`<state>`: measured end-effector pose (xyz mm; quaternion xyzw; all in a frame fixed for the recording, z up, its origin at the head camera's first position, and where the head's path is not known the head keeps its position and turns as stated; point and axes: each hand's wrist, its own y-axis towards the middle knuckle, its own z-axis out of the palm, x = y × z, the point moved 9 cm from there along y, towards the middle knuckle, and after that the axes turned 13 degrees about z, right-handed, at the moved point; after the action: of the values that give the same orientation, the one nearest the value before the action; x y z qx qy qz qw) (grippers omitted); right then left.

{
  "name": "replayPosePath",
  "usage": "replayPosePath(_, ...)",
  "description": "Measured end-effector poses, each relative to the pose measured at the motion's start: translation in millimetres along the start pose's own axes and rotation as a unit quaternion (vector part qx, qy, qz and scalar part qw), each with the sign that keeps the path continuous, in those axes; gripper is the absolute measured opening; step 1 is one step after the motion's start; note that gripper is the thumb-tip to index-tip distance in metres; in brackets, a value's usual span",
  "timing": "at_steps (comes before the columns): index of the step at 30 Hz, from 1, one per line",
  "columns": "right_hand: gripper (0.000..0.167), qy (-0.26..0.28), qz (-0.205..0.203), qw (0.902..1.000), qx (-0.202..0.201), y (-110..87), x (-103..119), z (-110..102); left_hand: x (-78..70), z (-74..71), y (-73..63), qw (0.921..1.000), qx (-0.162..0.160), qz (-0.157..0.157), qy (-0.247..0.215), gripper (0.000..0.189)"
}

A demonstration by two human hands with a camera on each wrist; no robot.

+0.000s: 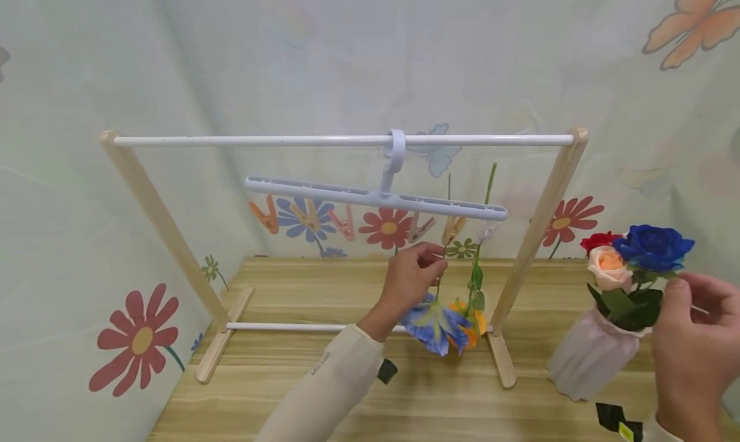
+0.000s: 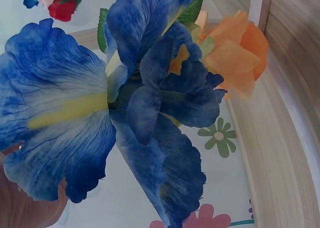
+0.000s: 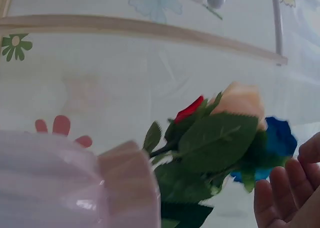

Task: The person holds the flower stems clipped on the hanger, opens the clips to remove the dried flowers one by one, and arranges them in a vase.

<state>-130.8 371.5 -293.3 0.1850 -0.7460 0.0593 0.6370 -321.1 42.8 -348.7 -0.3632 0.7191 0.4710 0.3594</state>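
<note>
My left hand pinches the thin stem of a blue artificial iris, just below a yellow clip on the hanger. The bloom hangs head down and fills much of the left wrist view. Beside it an orange flower hangs head down, its green stem at the hanger's end clip. My right hand is at the edge of a blue rose, in a white vase. Its fingers are bent near a green leaf; whether they grip it cannot be made out.
A wooden rack with a white top rod carries the hanger, which slants down to the right. Several more clips hang along it, one orange. A peach rose and a red rose share the vase. Dark pieces lie on the wooden table.
</note>
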Motion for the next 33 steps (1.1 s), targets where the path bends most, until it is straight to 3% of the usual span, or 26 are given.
replayPosePath(8, 0.027, -0.012, -0.103, 0.9942, 0.029, -23.6, 25.0, 18.7, -4.7, -0.5, -1.1, 0.9999, -0.001, 0.013, -0.005, 0.018)
replayPosePath(17, 0.03, -0.04, -0.122, 0.9853, 0.112, -43.4, 22.8, 54.5, -3.7, 6.1, -3.5, 0.9995, 0.008, 0.011, -0.027, 0.018)
replayPosePath(23, 0.028, -0.045, -0.163, 0.9744, 0.148, -63.8, 32.6, 76.5, -3.7, 6.4, -4.3, 0.9994, 0.009, 0.01, -0.032, 0.019)
replayPosePath(33, 0.03, -0.055, -0.187, 0.9532, 0.231, -91.7, 49.1, 116.1, -7.1, 8.0, -4.5, 0.9989, 0.011, 0.012, -0.044, 0.02)
